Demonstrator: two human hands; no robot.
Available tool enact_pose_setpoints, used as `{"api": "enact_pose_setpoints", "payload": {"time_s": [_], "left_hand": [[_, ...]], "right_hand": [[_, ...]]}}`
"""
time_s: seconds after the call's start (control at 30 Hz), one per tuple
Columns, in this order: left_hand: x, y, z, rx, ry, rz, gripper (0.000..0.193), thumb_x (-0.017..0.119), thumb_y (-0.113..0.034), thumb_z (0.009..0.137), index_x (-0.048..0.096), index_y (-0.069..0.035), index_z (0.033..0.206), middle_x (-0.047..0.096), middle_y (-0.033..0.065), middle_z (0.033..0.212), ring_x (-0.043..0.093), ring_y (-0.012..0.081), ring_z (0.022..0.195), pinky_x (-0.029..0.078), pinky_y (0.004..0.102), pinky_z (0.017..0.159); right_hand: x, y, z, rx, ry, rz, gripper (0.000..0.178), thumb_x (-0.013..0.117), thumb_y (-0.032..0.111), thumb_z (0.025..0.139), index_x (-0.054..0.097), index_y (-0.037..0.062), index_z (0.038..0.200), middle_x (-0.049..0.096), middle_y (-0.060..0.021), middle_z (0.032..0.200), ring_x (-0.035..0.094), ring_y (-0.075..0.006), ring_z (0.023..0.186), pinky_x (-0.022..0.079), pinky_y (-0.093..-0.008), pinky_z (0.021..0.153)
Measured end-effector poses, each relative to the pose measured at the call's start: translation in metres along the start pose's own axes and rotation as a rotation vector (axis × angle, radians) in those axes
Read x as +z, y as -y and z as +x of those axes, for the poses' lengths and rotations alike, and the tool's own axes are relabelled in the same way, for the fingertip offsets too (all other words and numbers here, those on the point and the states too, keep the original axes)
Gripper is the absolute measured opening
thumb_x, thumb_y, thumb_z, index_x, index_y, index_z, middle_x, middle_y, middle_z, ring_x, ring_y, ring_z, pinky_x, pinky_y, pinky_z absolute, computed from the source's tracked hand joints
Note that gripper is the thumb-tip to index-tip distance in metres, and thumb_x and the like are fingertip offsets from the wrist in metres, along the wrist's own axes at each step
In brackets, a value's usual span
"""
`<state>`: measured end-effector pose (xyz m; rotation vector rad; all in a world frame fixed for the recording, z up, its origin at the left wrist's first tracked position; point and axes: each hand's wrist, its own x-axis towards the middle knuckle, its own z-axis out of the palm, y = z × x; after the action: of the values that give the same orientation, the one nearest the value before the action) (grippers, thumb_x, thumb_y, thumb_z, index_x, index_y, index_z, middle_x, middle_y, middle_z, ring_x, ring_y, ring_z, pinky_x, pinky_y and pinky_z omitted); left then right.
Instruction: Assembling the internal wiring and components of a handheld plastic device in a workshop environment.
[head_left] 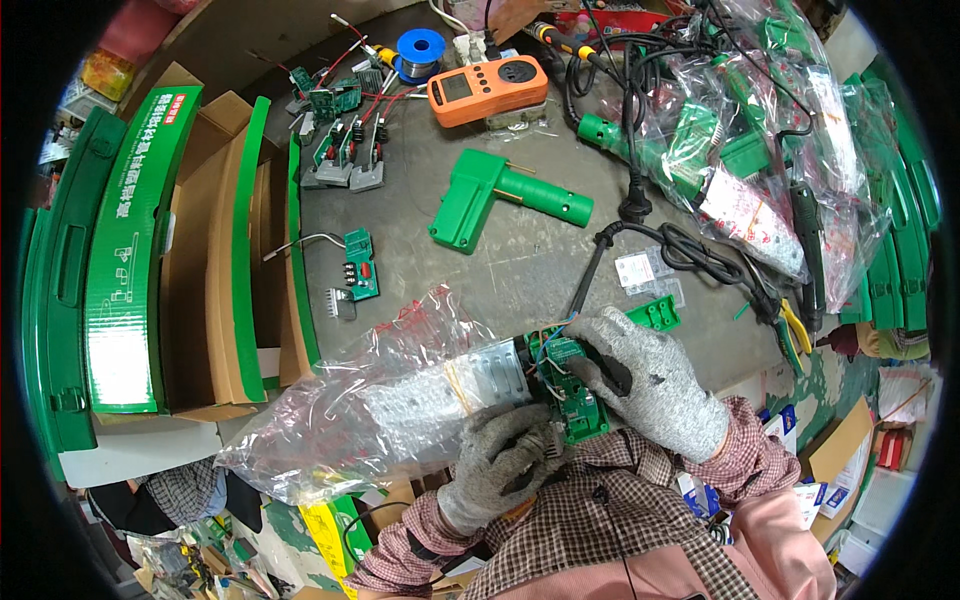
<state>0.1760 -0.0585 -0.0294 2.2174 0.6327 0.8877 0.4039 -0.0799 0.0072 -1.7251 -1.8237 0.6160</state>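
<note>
Both my hands wear grey knit gloves with darkened fingertips. A green circuit board (pixel 566 375) lies in front of me in an opened green plastic housing (pixel 655 314), whose handle end sticks out past my right hand. My left hand (pixel 500 462) is closed at the board's near edge, beside a small finned heat sink. From the right, my right hand (pixel 650 385) bends its fingers over the board and its thin blue and brown wires. A silver metal plate (pixel 450 384) joins the housing on the left, wrapped in a clear plastic bag (pixel 330 425) with a rubber band.
Across the bench lie a green housing shell (pixel 500 200), a spare board (pixel 358 268), several wired boards (pixel 345 150), an orange meter (pixel 488 88) and a blue solder spool (pixel 420 52). Black cords (pixel 690 250), pliers (pixel 795 330) and bagged green tools (pixel 740 140) crowd the right; an open carton (pixel 205 260) stands left.
</note>
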Motion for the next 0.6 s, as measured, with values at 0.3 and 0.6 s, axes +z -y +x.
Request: {"api": "enact_pose_setpoints", "payload": {"time_s": [0.3,0.6], "left_hand": [[0.0079,0.0019,-0.0044,0.071,-0.022,0.093,0.047,0.09,-0.009,0.067,0.061,-0.008,0.105,0.067,0.0153,0.11,0.066,0.0353,0.099,0.051,0.0474,0.085],[0.0109,-0.001,-0.0076,0.028,-0.043,0.124,0.039,0.088,-0.011,0.072,0.063,-0.008,0.102,0.066,0.0152,0.111,0.064,0.0335,0.097,0.049,0.0472,0.086]], "right_hand": [[-0.0023,0.0014,0.005,-0.014,0.012,-0.032,0.031,0.068,0.025,0.093,0.065,0.0096,0.12,0.067,-0.0178,0.107,0.069,-0.0378,0.089,0.057,-0.0433,0.073],[0.0031,0.003,0.0041,-0.049,-0.02,-0.079,0.029,0.068,0.023,0.093,0.064,0.0095,0.119,0.066,-0.0157,0.105,0.069,-0.0367,0.087,0.056,-0.043,0.073]]}}
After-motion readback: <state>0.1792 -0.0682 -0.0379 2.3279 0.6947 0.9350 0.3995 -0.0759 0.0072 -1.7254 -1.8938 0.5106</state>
